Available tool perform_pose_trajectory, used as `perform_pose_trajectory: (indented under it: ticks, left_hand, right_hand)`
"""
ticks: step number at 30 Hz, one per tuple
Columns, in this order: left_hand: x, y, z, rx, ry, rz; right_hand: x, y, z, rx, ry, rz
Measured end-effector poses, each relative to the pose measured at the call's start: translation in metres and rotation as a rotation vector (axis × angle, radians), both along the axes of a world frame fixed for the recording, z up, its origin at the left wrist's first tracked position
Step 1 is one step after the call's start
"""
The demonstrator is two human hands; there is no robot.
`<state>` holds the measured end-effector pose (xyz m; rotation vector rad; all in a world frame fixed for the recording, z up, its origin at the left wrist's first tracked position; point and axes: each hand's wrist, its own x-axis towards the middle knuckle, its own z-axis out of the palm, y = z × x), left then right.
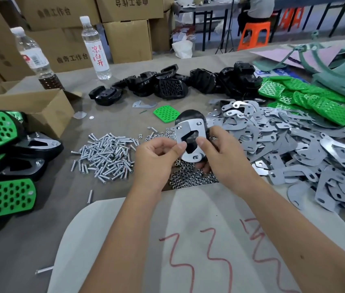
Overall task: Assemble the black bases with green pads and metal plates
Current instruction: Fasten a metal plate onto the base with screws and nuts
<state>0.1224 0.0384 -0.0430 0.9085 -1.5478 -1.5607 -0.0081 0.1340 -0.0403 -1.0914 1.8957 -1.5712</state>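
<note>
A black base (190,116) is held upright above the table with a shiny metal plate (190,129) lying flat against its near face. My right hand (220,153) grips the base and plate from the right, thumb on the plate. My left hand (156,157) pinches the plate's left edge. One loose green pad (166,113) lies on the table just behind the held base. More black bases (167,85) are heaped at the back, green pads (306,96) at the back right, metal plates (294,149) in a wide pile to the right.
Screws (106,155) lie heaped left of my hands and nuts (190,176) under them. Finished green-and-black assemblies (4,166) are stacked at the left beside an open carton (30,106). Two water bottles (95,47) and cardboard boxes stand behind. A person sits far back.
</note>
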Motion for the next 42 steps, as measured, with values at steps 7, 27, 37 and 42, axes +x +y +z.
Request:
perform_pose_trajectory:
  ticks: [7, 27, 37, 42]
  left_hand:
    - [0.002, -0.002, -0.002, 0.0, -0.018, 0.006]
    - [0.01, -0.007, 0.005, -0.19, -0.137, -0.033]
    - [0.008, 0.001, 0.007, -0.179, -0.091, -0.022]
    - [0.009, -0.001, 0.008, -0.084, -0.045, 0.069]
  right_hand:
    - [0.001, 0.003, 0.002, 0.019, 0.024, 0.041]
    - [0.002, 0.004, 0.005, 0.028, 0.056, 0.064]
    - [-0.001, 0.005, 0.003, -0.002, 0.056, 0.056]
    - [0.0, 0.006, 0.007, -0.084, 0.026, 0.126]
